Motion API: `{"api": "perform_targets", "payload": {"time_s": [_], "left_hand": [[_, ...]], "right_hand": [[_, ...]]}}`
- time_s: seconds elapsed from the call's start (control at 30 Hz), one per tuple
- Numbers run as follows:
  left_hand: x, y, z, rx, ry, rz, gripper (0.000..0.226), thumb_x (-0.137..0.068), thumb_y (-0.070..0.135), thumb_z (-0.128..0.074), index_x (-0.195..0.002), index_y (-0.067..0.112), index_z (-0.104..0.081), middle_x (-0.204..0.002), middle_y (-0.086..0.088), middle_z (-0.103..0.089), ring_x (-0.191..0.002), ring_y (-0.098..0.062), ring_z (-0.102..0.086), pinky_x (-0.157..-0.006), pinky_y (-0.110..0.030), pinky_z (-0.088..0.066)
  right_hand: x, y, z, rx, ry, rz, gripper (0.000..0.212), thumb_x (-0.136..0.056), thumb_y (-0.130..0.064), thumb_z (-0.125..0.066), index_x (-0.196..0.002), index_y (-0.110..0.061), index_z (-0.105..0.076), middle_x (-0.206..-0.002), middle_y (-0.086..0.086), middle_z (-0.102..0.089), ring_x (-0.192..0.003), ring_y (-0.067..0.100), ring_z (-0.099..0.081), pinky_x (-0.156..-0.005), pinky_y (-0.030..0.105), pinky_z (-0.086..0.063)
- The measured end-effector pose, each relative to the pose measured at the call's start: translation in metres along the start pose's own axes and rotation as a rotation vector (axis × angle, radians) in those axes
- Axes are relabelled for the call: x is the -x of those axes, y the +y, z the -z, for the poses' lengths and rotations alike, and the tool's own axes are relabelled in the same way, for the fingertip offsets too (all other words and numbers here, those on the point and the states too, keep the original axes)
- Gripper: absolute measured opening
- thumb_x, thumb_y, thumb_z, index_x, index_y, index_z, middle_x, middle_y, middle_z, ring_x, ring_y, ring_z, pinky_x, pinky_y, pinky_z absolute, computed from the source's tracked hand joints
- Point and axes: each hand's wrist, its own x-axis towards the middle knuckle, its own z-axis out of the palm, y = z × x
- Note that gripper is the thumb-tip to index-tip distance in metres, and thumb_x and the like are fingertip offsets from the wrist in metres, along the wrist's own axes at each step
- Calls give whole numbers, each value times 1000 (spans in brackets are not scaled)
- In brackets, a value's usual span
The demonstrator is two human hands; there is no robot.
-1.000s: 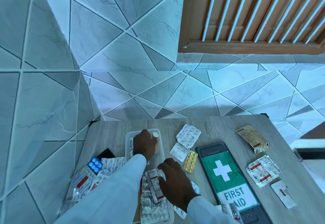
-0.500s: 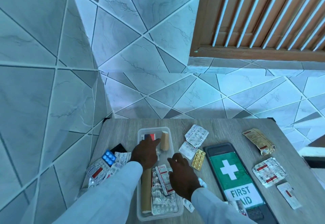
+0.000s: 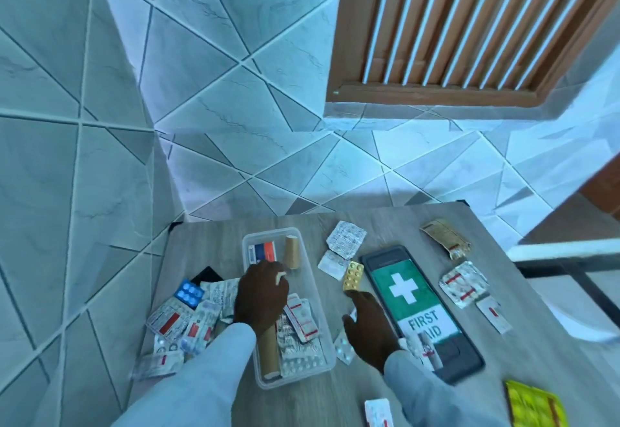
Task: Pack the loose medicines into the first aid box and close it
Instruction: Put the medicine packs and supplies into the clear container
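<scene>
The clear plastic first aid box [image 3: 328,356] lies open mid-table. It holds a red-and-blue carton, a brown roll, a long brown tube and several silver blister strips. My left hand [image 3: 261,299] hovers inside it with curled fingers and a small white bit at the fingertips; I cannot tell whether it grips that. My right hand [image 3: 367,329] rests palm down between the box and the lid, fingers spread, its fingertips touching a yellow-orange blister pack [image 3: 353,274]. The dark lid [image 3: 382,257] with a green "FIRST AID" label lies flat to the right.
Loose strips are heaped left of the box [image 3: 183,321], with a blue blister [image 3: 189,293] and a black object [image 3: 208,274]. Silver strips [image 3: 346,239], a brown sachet [image 3: 444,237] and red-striped strips [image 3: 464,284] lie around the lid. A yellow packet [image 3: 533,405] sits near the front right edge. A tiled wall stands close on the left.
My right hand has left the box and moved right onto the table toward the yellow-orange blister pack. My left hand drew back from the box's far end. The view tilted.
</scene>
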Motion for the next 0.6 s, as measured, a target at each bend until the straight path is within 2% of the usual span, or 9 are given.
{"api": "perform_targets", "payload": {"time_s": [0.07, 0.2, 0.27, 0.33, 0.4, 0.47, 0.53, 0.6], "left_hand": [[16, -23, 3, 104, 71, 101, 20, -88, 20, -59, -107, 17, -66, -111, -7, -66, -106, -28, -59, -93, -42, -52], [57, -78, 18, 83, 74, 296, 20, -88, 15, -57, -107, 15, -65, -111, -9, -66, -104, -28, -60, -91, -41, -52], [74, -93, 25, 110, 13, 357, 23, -88, 13, -57, -110, 15, -64, -115, -9, -65, -106, -26, -59, -93, -38, -50], [91, -101, 30, 130, -127, 395, 28, -86, 19, -61, -115, 21, -60, -122, -6, -61, -110, -23, -56, -97, -37, -48], [109, -104, 32, 144, -230, 425, 40, -81, 33, -68, -118, 32, -55, -127, 0, -54, -114, -21, -55, -96, -40, -51], [127, -100, 29, 84, -268, 486, 56, -73, 47, -72, -123, 41, -48, -133, 3, -47, -119, -23, -52, -93, -44, -53], [142, -91, 22, -120, -305, 524, 78, -69, 56, -73, -135, 39, -37, -144, 0, -36, -130, -25, -42, -102, -46, -45], [152, -82, 15, -243, -309, 581, 91, -66, 56, -76, -142, 35, -29, -147, -4, -30, -134, -28, -34, -105, -49, -41]], "right_hand": [[7, 20, 6, 47, -25, -99, 57, -87, -18, -60, -141, -18, -40, -142, 5, -45, -132, 24, -41, -112, 33, -30], [16, 40, -2, 140, -97, -132, 69, -80, -25, -67, -141, -26, -37, -139, 7, -48, -129, 27, -44, -110, 39, -37], [18, 38, -8, 190, -116, -147, 74, -81, -32, -67, -145, -31, -30, -145, 5, -41, -131, 29, -41, -110, 45, -38], [16, 35, -16, 261, -141, -122, 80, -80, -40, -68, -147, -33, -24, -151, 5, -33, -134, 30, -38, -110, 47, -37], [13, 30, -22, 316, -180, -92, 85, -77, -46, -69, -147, -36, -21, -156, 3, -23, -138, 30, -31, -111, 49, -34], [10, 29, -26, 359, -208, -74, 87, -77, -48, -70, -147, -37, -20, -158, 3, -17, -141, 31, -25, -111, 49, -32], [7, 29, -25, 405, -225, -57, 86, -77, -48, -70, -147, -36, -22, -156, 4, -18, -140, 31, -24, -111, 49, -32], [3, 28, -22, 394, -236, -56, 85, -74, -46, -73, -145, -33, -28, -151, 4, -25, -137, 31, -27, -109, 49, -35]]}}
